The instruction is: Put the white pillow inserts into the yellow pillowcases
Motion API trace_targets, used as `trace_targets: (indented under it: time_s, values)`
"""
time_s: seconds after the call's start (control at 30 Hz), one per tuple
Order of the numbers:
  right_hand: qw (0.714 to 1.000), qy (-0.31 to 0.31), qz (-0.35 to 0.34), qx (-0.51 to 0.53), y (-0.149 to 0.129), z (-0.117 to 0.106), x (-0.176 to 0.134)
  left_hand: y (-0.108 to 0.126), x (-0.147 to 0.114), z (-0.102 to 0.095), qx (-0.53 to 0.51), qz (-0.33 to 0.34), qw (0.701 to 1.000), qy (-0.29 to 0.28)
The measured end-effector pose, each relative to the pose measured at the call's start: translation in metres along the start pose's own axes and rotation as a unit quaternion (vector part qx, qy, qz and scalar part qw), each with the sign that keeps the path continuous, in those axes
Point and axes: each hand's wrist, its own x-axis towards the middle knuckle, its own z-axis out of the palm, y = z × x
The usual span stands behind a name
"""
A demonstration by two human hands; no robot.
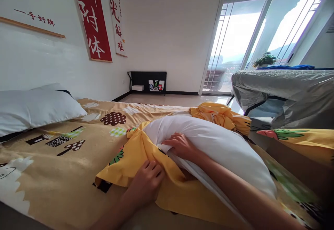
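A plump white pillow (208, 136) lies across the bed, its left end partly inside a yellow pillowcase (138, 150) with a printed green and red pattern. With fingers curled into the yellow cloth, my left hand (148, 179) grips the pillowcase near its lower edge. My right hand (180, 146) rests closed on the pillow where it enters the case, fingers bent over the white fabric at the opening. The tips of the right fingers are partly hidden in the folds. Part of the pillowcase spreads flat below the pillow, under my right forearm.
A tan printed sheet (78, 160) covers the bed. Another white pillow (44, 110) lies at the left. Crumpled yellow cloth (219, 113) sits behind the pillow, and more yellow fabric (308, 139) is at the right. A grey-covered table (284, 80) stands near the sliding door.
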Motion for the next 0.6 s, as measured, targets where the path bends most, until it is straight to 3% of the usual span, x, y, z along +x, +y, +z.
trace_targets:
  time_s: [0.13, 0.27, 0.43, 0.5, 0.6]
  values:
    - [1.0, -0.016, -0.001, 0.003, -0.004, 0.012, -0.004, 0.007, -0.001, -0.007, -0.032, 0.021, 0.999, -0.036]
    - [1.0, -0.017, 0.003, 0.017, -0.003, 0.01, 0.001, 0.021, 0.027, 0.001, -0.051, 0.029, 0.998, 0.018]
    - [0.998, -0.031, 0.012, 0.055, 0.004, 0.008, 0.001, 0.02, 0.057, 0.021, -0.081, -0.021, 0.993, 0.088]
    - [0.997, -0.037, -0.016, 0.07, 0.003, 0.009, -0.009, 0.016, 0.052, 0.025, -0.092, -0.029, 0.993, 0.068]
    - [0.991, -0.021, -0.062, 0.115, -0.005, 0.004, -0.029, 0.012, 0.024, 0.018, -0.127, -0.024, 0.992, 0.013]
